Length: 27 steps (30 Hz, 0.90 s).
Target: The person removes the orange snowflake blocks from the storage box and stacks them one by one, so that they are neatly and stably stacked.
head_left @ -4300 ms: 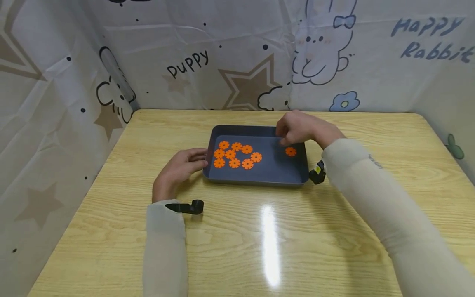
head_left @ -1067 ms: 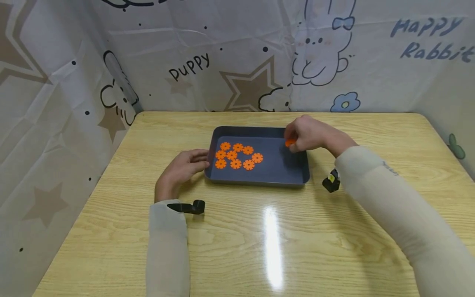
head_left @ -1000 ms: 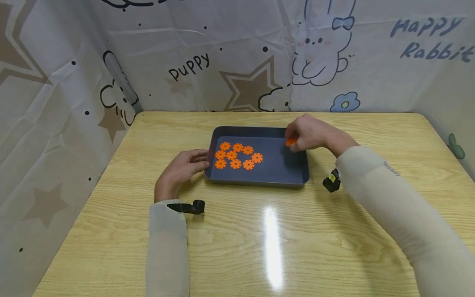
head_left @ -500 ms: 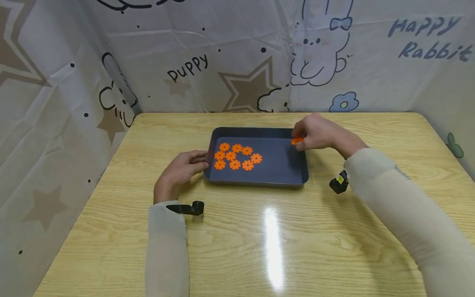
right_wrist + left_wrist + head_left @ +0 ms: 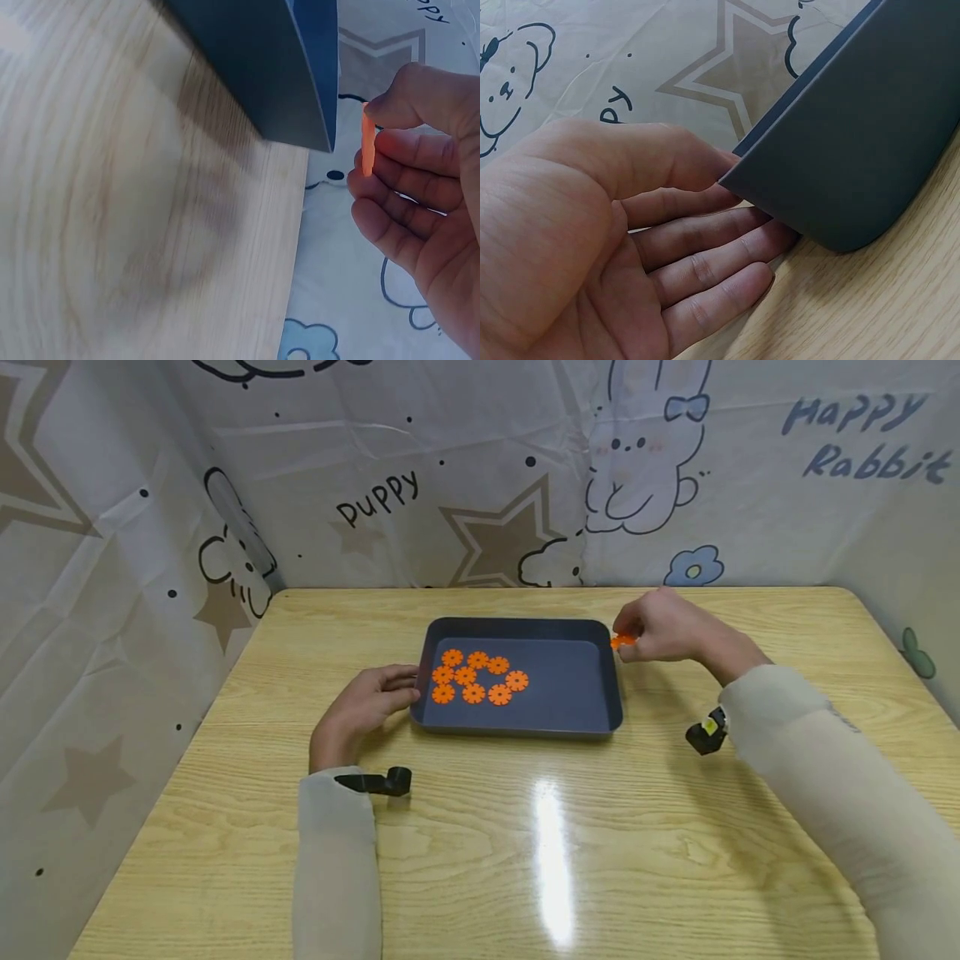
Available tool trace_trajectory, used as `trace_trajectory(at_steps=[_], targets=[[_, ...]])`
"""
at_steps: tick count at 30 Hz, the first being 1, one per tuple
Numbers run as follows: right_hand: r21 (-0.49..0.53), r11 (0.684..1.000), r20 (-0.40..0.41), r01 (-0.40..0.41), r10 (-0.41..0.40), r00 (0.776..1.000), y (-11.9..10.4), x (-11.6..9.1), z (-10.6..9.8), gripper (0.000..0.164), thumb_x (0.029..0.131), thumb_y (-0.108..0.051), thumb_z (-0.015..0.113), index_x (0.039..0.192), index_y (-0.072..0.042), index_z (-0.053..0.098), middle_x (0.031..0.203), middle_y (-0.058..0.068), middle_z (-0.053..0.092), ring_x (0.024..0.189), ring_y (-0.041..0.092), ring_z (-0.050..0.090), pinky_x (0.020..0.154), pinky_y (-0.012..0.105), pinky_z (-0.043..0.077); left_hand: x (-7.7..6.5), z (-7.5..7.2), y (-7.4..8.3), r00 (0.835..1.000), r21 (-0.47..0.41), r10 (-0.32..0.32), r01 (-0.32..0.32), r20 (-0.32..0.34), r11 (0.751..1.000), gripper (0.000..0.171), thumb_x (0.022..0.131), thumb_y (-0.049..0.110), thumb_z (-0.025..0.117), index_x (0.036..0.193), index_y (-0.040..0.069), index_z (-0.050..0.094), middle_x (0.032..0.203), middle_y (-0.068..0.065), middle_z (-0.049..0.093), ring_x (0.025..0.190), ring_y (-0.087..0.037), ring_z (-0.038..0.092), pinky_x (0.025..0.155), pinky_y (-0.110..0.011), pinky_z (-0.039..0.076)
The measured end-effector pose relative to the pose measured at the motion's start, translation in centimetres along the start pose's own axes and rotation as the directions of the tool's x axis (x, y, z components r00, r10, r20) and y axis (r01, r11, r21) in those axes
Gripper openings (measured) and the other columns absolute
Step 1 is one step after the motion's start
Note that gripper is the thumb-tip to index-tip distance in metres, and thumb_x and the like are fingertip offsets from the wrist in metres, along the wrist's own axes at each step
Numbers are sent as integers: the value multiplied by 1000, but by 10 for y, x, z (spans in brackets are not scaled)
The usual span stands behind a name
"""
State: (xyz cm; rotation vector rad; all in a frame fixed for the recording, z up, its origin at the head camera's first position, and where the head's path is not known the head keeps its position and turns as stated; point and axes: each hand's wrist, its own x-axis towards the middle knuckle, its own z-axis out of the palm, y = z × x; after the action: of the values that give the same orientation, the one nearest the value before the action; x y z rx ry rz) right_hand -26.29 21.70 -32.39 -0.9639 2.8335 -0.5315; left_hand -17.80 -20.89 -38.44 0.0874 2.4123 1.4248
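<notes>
A dark grey rectangular tray [image 5: 555, 710] sits on the table, with several flat orange notched discs [image 5: 500, 695] lying in its left half. My left hand [image 5: 362, 697] is at the tray's left end; in the left wrist view its fairly straight fingers [image 5: 705, 262] meet the outer wall and the thumb tip is at the rim. Just beyond the right rim, my right hand [image 5: 663, 625] pinches one orange notched disc [image 5: 622, 642] between thumb and fingers. The right wrist view shows this disc edge-on, above the height of the tray's corner, and the fingers below it slightly bent.
The wooden table [image 5: 465, 843] extends around the tray. Behind and to the left hangs a printed cloth [image 5: 322, 452] with cartoon drawings, meeting the table's back edge. Each wrist carries a small black camera [image 5: 397, 781].
My right hand has picked the lone disc from the tray's right side and carried it rightward past the rim. The left hand keeps its place, and the other discs lie as before.
</notes>
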Motion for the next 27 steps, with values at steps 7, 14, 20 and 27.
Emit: trace_trajectory(at_steps=[7,14,20,27], targets=[[-12,999,-1,-47,47,999,12,-11,1,25,74,-9,75,95,4,74,85,9,71,77,23,65,73,44,55,-1,0,0,1000,-11,3,-3,5,1000,48,102,15,60,148,7,49,139,-14,56,128,-28,53,108,-44,39],[-29,996,-2,-89,89,996,20,-17,4,28,75,-9,74,98,6,74,84,11,71,76,24,65,73,45,55,-1,-1,0,1000,0,1,-1,1,1000,48,102,17,61,148,8,49,140,-14,56,128,-27,52,108,-44,39],[-43,994,3,-101,102,995,26,-21,8,27,75,-11,75,97,6,74,83,10,71,75,24,63,72,46,55,-2,0,0,1000,2,12,-12,6,1000,48,102,17,60,148,8,49,140,-14,56,128,-28,52,109,-44,38],[-45,994,6,-98,98,995,32,-24,12,25,75,-10,74,96,5,74,83,9,71,76,24,63,73,46,54,-2,-1,1,1000,-9,11,-11,1,1000,47,102,16,60,148,7,49,141,-14,55,128,-27,52,108,-45,39]])
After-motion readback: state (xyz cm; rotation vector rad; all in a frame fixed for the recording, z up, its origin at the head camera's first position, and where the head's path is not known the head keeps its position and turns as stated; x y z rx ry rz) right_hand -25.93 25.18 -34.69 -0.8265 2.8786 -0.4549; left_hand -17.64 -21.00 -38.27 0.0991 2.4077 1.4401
